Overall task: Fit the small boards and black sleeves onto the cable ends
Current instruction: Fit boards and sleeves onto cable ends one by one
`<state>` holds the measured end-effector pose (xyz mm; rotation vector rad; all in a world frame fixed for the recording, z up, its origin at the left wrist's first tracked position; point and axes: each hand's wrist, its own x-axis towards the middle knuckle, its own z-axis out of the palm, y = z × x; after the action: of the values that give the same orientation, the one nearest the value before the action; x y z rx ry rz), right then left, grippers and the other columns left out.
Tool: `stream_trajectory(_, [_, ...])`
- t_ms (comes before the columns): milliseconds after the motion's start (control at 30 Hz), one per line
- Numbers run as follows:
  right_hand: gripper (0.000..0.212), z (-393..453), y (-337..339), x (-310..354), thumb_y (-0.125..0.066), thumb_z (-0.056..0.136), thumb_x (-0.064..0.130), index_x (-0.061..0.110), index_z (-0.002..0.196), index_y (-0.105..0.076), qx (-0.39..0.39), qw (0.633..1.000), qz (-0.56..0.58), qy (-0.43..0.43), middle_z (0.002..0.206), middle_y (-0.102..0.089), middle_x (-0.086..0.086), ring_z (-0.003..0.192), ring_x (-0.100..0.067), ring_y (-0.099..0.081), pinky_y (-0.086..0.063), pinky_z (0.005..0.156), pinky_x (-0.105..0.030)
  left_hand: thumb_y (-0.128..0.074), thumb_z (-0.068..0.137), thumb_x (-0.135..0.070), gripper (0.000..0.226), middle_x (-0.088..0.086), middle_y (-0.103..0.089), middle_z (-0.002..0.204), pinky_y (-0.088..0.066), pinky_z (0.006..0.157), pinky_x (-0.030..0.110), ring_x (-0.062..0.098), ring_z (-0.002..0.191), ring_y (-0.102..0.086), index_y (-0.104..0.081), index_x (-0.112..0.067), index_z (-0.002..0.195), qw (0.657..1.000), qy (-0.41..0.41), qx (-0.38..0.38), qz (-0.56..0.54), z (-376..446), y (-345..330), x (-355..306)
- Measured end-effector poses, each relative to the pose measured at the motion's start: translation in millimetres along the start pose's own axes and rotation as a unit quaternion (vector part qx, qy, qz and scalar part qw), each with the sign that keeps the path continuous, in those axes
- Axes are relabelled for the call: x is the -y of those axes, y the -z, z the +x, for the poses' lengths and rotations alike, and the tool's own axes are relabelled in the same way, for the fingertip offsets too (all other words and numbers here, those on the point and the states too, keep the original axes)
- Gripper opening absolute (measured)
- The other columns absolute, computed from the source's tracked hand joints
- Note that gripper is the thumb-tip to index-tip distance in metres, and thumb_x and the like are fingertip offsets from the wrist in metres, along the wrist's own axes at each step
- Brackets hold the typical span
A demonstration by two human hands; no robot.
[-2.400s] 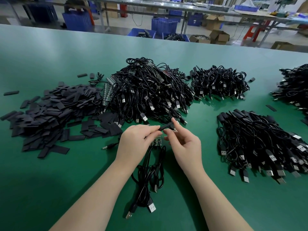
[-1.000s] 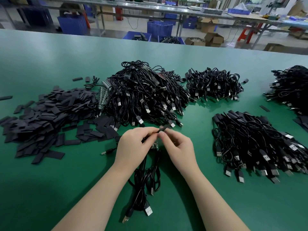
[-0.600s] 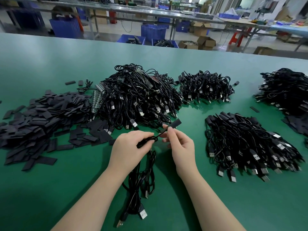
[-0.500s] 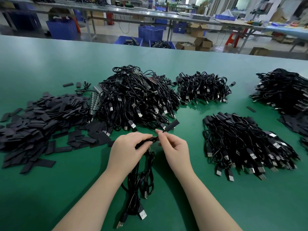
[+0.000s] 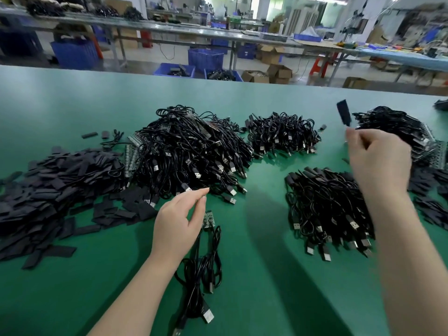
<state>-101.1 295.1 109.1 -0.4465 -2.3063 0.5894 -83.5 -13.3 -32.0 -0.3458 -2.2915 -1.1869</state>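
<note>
My right hand [image 5: 378, 161] is raised at the right above the table, fingers curled, pinching a cable end that carries a black sleeve [image 5: 343, 115], which sticks up above my thumb. My left hand [image 5: 180, 217] hovers low at the centre with relaxed, straight fingers and holds nothing. Just right of it lie small green boards [image 5: 209, 218] on the ends of a few coiled black cables [image 5: 201, 270] resting on the green table [image 5: 254, 275]. Loose black sleeves [image 5: 48, 190] are heaped at the left.
A big tangle of black USB cables [image 5: 189, 154] lies behind my left hand. A smaller pile [image 5: 283, 132] sits further back, another pile [image 5: 324, 204] under my right forearm, and one more [image 5: 392, 127] at the far right with sleeves beside it.
My right hand has swung up and to the right with the sleeved cable end. My left hand has let go of the cable and opened over the boards.
</note>
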Motion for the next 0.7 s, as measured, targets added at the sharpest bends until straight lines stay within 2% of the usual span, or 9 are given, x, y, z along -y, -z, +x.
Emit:
stream_trajectory(33, [0.039, 11.4, -2.6, -15.9, -0.046, 0.102, 0.039, 0.011, 0.101, -0.073, 0.014, 0.996, -0.089, -0.008, 0.082, -0.065, -0.018, 0.072, -0.034, -0.057, -0.043, 0.064, -0.035, -0.054, 0.096, -0.024, 0.027, -0.019, -0.063, 0.111, -0.051, 0.095, 0.03, -0.006, 0.109, -0.056, -0.07, -0.021, 0.117, 1.0, -0.004, 0.004, 0.001, 0.0, -0.6, -0.4])
stream_trajectory(100, [0.049, 20.6, -14.7, -42.6, -0.036, 0.104, 0.047, 0.011, 0.122, -0.065, 0.141, 0.963, -0.222, -0.06, 0.112, -0.064, -0.025, 0.103, -0.042, -0.059, -0.049, 0.085, -0.045, -0.055, 0.096, -0.022, 0.025, -0.016, -0.066, 0.111, -0.053, 0.092, 0.033, -0.005, 0.106, -0.058, -0.07, -0.02, 0.117, 1.0, -0.007, 0.011, 0.003, -0.4, -1.1, -0.7])
stream_trajectory(167, [0.063, 12.2, -31.0, -63.9, -0.027, 0.102, 0.059, 0.016, 0.141, -0.05, 0.315, 0.898, -0.285, -0.113, 0.138, -0.055, -0.018, 0.126, -0.039, -0.051, -0.041, 0.104, -0.048, -0.055, 0.097, -0.022, 0.025, -0.012, -0.069, 0.111, -0.054, 0.09, 0.037, 0.001, 0.105, -0.062, -0.07, -0.02, 0.117, 1.0, -0.004, 0.014, 0.004, -0.6, -1.0, -0.8])
stream_trajectory(200, [0.067, 6.5, -36.8, -71.2, -0.025, 0.1, 0.064, 0.019, 0.146, -0.044, 0.354, 0.877, -0.302, -0.123, 0.144, -0.051, -0.014, 0.13, -0.037, -0.047, -0.038, 0.107, -0.047, -0.055, 0.097, -0.023, 0.025, -0.011, -0.07, 0.111, -0.055, 0.088, 0.038, 0.002, 0.105, -0.062, -0.071, -0.02, 0.116, 1.0, -0.002, 0.012, 0.006, -0.4, -0.9, -0.7])
stream_trajectory(333, [0.07, -5.2, -49.6, -83.4, -0.022, 0.097, 0.067, 0.024, 0.15, -0.037, 0.291, 0.894, -0.321, -0.109, 0.15, -0.046, -0.01, 0.14, -0.034, -0.037, -0.027, 0.114, -0.054, -0.053, 0.099, -0.025, 0.026, -0.01, -0.069, 0.112, -0.055, 0.084, 0.034, -0.003, 0.101, -0.061, -0.069, -0.022, 0.119, 0.999, 0.037, -0.008, 0.01, 1.2, 0.8, 3.3])
stream_trajectory(433, [0.058, -24.6, -55.3, -59.9, -0.034, 0.102, 0.053, 0.018, 0.147, -0.042, 0.167, 0.948, -0.267, -0.04, 0.154, -0.041, -0.014, 0.146, -0.036, -0.026, -0.007, 0.116, -0.063, -0.047, 0.1, -0.034, 0.033, -0.009, -0.064, 0.118, -0.048, 0.079, 0.021, -0.01, 0.091, -0.054, -0.061, -0.027, 0.129, 0.995, 0.098, 0.013, 0.031, 3.0, 2.1, 9.7])
stream_trajectory(533, [0.037, -67.1, -63.4, -5.6, -0.054, 0.098, 0.037, 0.016, 0.126, -0.064, 0.076, 0.978, -0.146, 0.125, 0.129, -0.063, -0.015, 0.124, -0.036, -0.052, -0.026, 0.11, -0.054, -0.048, 0.1, -0.033, 0.031, -0.012, -0.063, 0.115, -0.051, 0.066, 0.024, -0.005, 0.077, -0.057, -0.062, -0.028, 0.127, 0.99, 0.118, 0.038, 0.067, 3.5, 0.5, 12.9])
stream_trajectory(600, [0.031, -99.4, -77.2, 29.4, -0.056, 0.095, 0.039, 0.018, 0.11, -0.073, 0.131, 0.97, -0.081, 0.187, 0.109, -0.072, -0.009, 0.108, -0.032, -0.06, -0.04, 0.099, -0.045, -0.05, 0.098, -0.03, 0.029, -0.013, -0.063, 0.113, -0.053, 0.062, 0.029, 0.0, 0.072, -0.059, -0.063, -0.029, 0.125, 0.986, 0.13, 0.057, 0.091, 3.1, -0.4, 13.8])
stream_trajectory(700, [0.044, -141.0, -107.9, 64.0, -0.051, 0.093, 0.059, 0.027, 0.117, -0.071, 0.31, 0.932, -0.078, 0.17, 0.117, -0.068, 0.001, 0.117, -0.027, -0.048, -0.041, 0.097, -0.038, -0.054, 0.096, -0.028, 0.03, -0.012, -0.065, 0.115, -0.055, 0.077, 0.031, 0.006, 0.092, -0.062, -0.065, -0.03, 0.124, 0.977, 0.145, 0.095, 0.126, 1.7, -0.1, 17.6])
